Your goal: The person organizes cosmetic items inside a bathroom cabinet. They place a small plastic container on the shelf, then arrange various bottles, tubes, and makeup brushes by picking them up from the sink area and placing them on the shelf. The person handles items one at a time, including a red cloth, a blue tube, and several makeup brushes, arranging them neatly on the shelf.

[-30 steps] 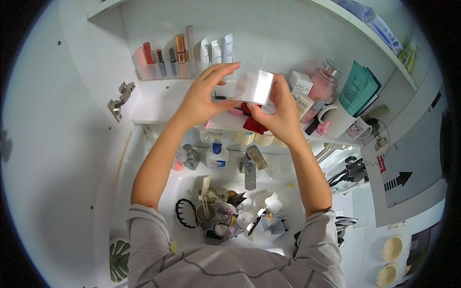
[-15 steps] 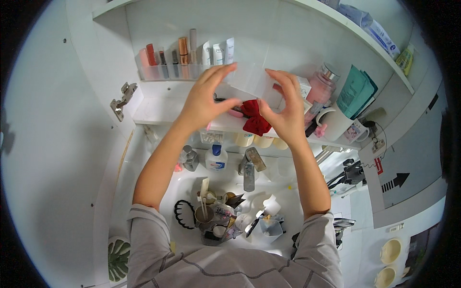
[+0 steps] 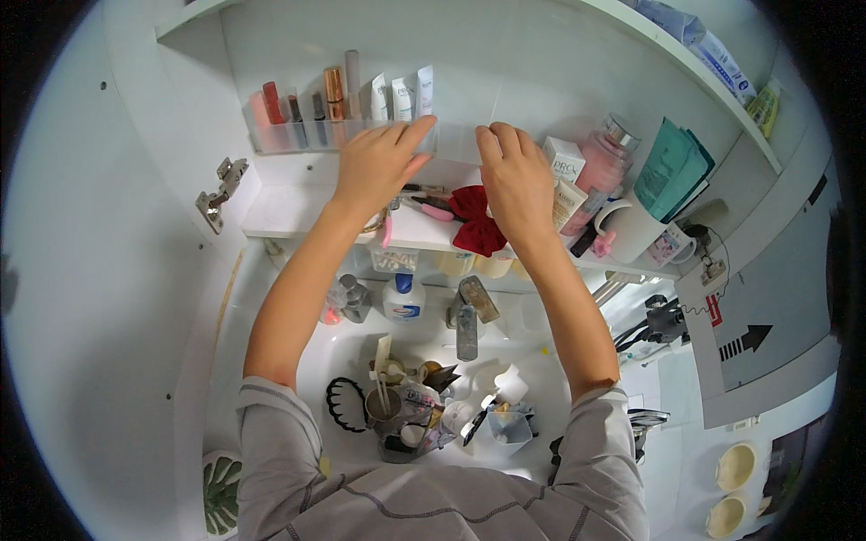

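My left hand [image 3: 377, 167] is over the cabinet shelf, at the right end of a clear, low organizer [image 3: 293, 138]. Its fingers stretch forward with the thumb apart; whether they touch the organizer I cannot make out. The organizer holds lipsticks, a copper tube [image 3: 335, 94] and small white tubes [image 3: 400, 97]. My right hand [image 3: 517, 185] reaches over the shelf beside a red bow [image 3: 476, 221], fingers bent away and thumb hidden. Pink-handled scissors [image 3: 437, 211] lie left of the bow. A white box [image 3: 563, 160] and a cream tube [image 3: 566, 203] stand right of that hand.
A pink bottle [image 3: 603, 167], teal packets [image 3: 672, 169] and a white mug [image 3: 631, 236] crowd the shelf's right end. Below, the sink [image 3: 316, 365] holds a heap of small items and a black hair clip [image 3: 346, 404]. A pump bottle [image 3: 403, 298] stands beside the faucet [image 3: 466, 332]. An upper shelf [image 3: 667, 68] curves overhead.
A clear plastic piece was between my hands; now I cannot make it out there. My right hand has turned inward and moved left. The left hand has shifted slightly left, uncovering more scissors and bow.
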The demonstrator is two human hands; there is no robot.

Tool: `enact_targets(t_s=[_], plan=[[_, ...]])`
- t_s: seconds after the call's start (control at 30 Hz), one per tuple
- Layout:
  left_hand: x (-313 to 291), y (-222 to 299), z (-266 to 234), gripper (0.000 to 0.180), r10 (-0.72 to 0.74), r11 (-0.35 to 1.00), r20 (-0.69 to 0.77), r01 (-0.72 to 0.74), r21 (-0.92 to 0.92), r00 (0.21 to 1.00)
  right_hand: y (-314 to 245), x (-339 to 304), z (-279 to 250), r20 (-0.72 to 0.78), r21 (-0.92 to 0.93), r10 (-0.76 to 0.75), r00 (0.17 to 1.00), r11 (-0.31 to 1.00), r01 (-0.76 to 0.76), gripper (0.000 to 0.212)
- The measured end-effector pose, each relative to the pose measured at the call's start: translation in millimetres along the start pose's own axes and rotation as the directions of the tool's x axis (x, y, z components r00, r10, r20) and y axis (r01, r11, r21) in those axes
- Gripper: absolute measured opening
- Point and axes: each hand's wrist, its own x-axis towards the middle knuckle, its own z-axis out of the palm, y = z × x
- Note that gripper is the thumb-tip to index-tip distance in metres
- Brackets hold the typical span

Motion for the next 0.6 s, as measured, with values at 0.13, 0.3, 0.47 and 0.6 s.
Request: enact_targets(t_s=[0.13, 0.3, 0.47, 0.6], plan=[[1, -2, 4, 0.044, 0.04, 0.997, 0.03, -0.042, 0.063, 0.999, 2, 0, 6, -0.036, 0.001, -0.012, 0.999, 1.0, 0.012, 0.031], [0, -5, 8, 0.045, 0.064, 0.994, 0.024, -0.066, 0.082, 0.998, 1, 1, 10, -0.038, 0.022, -0.011, 0.999, 1.0, 0.012, 0.03], [2, -3, 10, 0.048, 0.112, 0.984, 0.006, -0.111, 0.139, 0.994, 2, 1, 14, -0.042, 0.016, -0.008, 0.999, 1.0, 0.008, 0.029], [3, -2, 10, 0.049, 0.109, 0.982, 0.014, -0.11, 0.156, 0.994, 4, 1, 16, -0.055, 0.028, -0.009, 0.998, 1.0, 0.011, 0.029]])
